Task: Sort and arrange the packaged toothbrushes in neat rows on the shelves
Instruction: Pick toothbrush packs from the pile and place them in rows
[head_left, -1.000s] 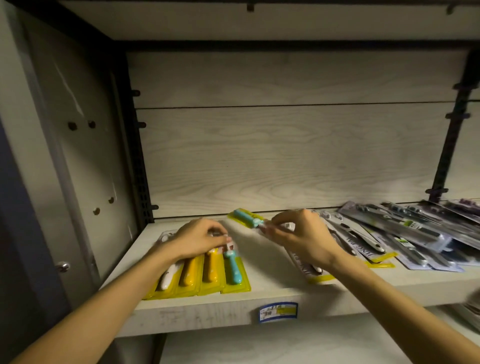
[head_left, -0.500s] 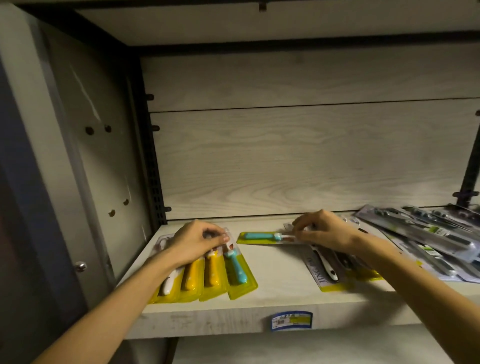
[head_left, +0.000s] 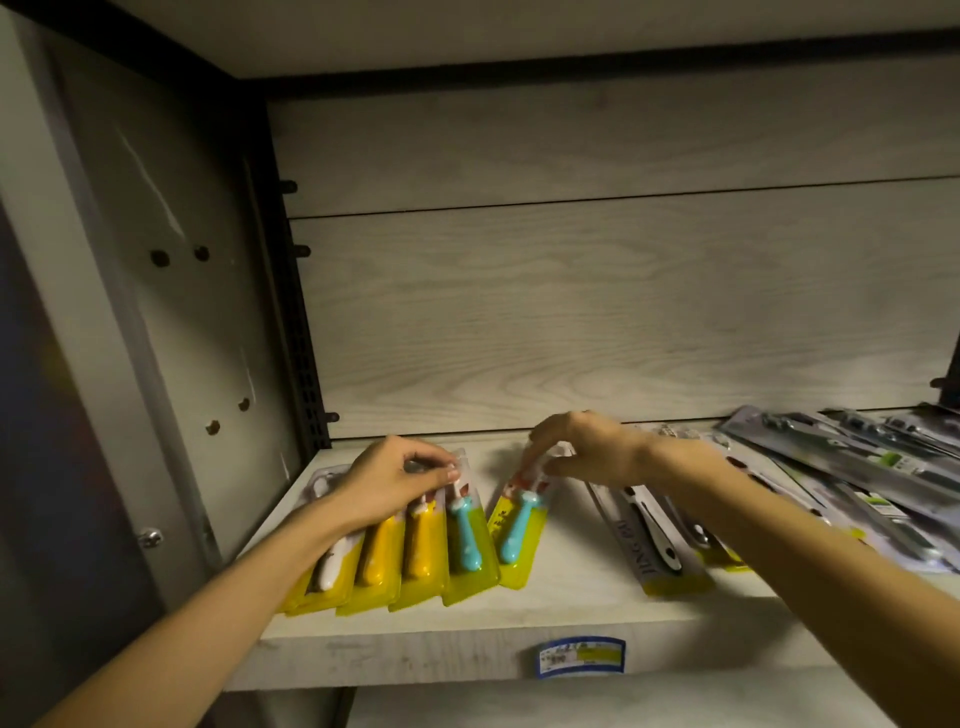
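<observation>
Four yellow-backed packs are lined up at 7 o'clock on the shelf, tops pinned by the curled left hand. A fifth, teal brush pack, is pinched at its top by the right hand, tilted, just beside the row. Best squared parallel and slid flush. Unsorted packs are heaped at 3 o'clock.

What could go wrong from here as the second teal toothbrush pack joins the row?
1. The teal pack pinched by the right hand sits tilted, so it may land askew or overlapping the row's teal pack.
2. The left hand rests only on the row's tops; a nudge could fan out their lower ends.
3. The right forearm crosses the loose pile and might drag it.
</observation>
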